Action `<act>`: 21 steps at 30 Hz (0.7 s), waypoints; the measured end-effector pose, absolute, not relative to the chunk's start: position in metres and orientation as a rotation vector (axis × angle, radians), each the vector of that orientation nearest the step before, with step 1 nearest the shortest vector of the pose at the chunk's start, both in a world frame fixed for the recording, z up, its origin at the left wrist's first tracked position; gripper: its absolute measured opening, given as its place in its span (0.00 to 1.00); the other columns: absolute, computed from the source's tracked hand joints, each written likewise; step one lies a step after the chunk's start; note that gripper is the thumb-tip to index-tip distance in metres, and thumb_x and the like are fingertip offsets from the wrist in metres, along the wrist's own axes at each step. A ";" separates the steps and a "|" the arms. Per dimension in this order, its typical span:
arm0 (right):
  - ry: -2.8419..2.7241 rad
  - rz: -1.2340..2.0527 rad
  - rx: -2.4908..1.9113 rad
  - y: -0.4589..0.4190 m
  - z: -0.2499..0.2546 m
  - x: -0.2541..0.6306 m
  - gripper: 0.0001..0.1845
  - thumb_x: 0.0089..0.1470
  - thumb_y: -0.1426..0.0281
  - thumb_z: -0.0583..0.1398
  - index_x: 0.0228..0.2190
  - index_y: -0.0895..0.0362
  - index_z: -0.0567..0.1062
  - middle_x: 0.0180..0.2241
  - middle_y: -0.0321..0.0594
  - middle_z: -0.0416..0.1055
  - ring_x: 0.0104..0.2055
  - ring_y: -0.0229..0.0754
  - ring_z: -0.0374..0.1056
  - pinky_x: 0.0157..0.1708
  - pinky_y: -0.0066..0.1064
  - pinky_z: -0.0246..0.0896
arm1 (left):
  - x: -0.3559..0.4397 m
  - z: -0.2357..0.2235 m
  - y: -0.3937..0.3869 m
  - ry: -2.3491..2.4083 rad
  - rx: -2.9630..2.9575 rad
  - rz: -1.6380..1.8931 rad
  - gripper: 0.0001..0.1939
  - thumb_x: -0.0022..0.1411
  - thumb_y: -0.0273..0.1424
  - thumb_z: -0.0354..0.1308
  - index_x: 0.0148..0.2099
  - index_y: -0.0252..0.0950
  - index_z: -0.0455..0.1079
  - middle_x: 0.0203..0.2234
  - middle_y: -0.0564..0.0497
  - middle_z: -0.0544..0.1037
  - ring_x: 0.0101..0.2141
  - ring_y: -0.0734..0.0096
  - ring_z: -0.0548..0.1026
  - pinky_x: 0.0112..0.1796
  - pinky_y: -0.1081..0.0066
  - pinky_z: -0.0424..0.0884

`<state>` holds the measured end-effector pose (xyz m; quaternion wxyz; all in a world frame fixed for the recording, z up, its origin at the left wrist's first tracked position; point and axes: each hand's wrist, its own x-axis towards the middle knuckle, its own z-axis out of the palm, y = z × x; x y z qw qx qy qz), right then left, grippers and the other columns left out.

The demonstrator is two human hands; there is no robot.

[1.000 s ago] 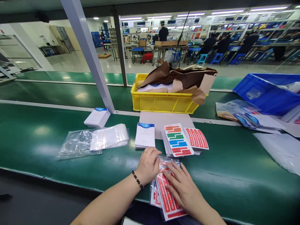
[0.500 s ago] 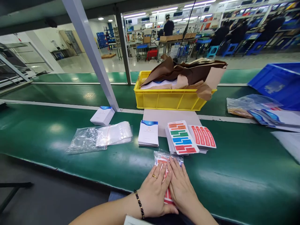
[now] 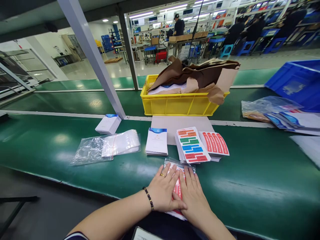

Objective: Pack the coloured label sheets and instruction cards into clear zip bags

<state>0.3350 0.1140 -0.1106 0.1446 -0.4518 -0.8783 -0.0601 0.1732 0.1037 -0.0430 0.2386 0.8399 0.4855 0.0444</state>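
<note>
A clear plastic bag (image 3: 178, 188) with red-and-white sticker sheets inside lies flat at the front edge of the green belt. My left hand (image 3: 165, 188) presses on its left side, fingers stretched out and thumb pointing right. My right hand (image 3: 193, 191) lies flat over its right side. Beyond the hands stand a stack of colourful sticker sheets (image 3: 193, 145), a fanned stack of red label sheets (image 3: 215, 144) and a pile of white booklets (image 3: 156, 142) with blue tops. Much of the bag is hidden under both hands.
Left of the booklets lies a bundle of clear bags (image 3: 121, 143), with another booklet stack (image 3: 108, 124) behind it. A yellow crate (image 3: 180, 105) holding brown paper stands at the back. To the right are a blue crate (image 3: 297, 86) and bagged papers (image 3: 270, 108). A slanted metal post (image 3: 93, 60) rises at left.
My left hand has slid slightly up and left over the bag, and my right hand's fingers lie a little further right. More of the bag's lower end shows. The view has shifted slightly.
</note>
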 end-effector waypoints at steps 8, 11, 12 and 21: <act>-2.489 -0.157 -1.246 0.117 -0.113 0.336 0.36 0.49 0.57 0.51 0.51 0.73 0.58 0.55 0.66 0.47 0.59 0.62 0.38 0.52 0.53 0.43 | 0.173 -0.049 0.106 1.355 2.396 0.260 0.47 0.49 0.58 0.40 0.62 0.32 0.39 0.60 0.40 0.43 0.59 0.50 0.36 0.55 0.51 0.39; -2.470 -0.098 -1.159 0.121 -0.112 0.343 0.35 0.49 0.56 0.51 0.51 0.69 0.58 0.56 0.62 0.47 0.58 0.61 0.41 0.51 0.53 0.45 | 0.159 -0.045 0.104 1.344 2.462 0.443 0.35 0.56 0.49 0.43 0.61 0.35 0.45 0.59 0.42 0.50 0.59 0.53 0.41 0.54 0.51 0.45; -2.452 -0.056 -1.137 0.122 -0.112 0.346 0.33 0.50 0.57 0.51 0.51 0.67 0.58 0.56 0.59 0.48 0.58 0.59 0.42 0.51 0.52 0.47 | 0.150 -0.043 0.105 1.388 2.476 0.540 0.30 0.58 0.44 0.44 0.59 0.36 0.50 0.57 0.43 0.54 0.59 0.56 0.43 0.55 0.52 0.47; -2.162 0.149 -1.007 0.133 -0.107 0.357 0.16 0.53 0.63 0.50 0.40 0.58 0.67 0.46 0.48 0.62 0.50 0.54 0.58 0.46 0.48 0.55 | 0.018 -0.045 0.145 2.285 2.201 0.624 0.17 0.54 0.28 0.50 0.47 0.32 0.64 0.48 0.43 0.66 0.52 0.59 0.59 0.50 0.59 0.59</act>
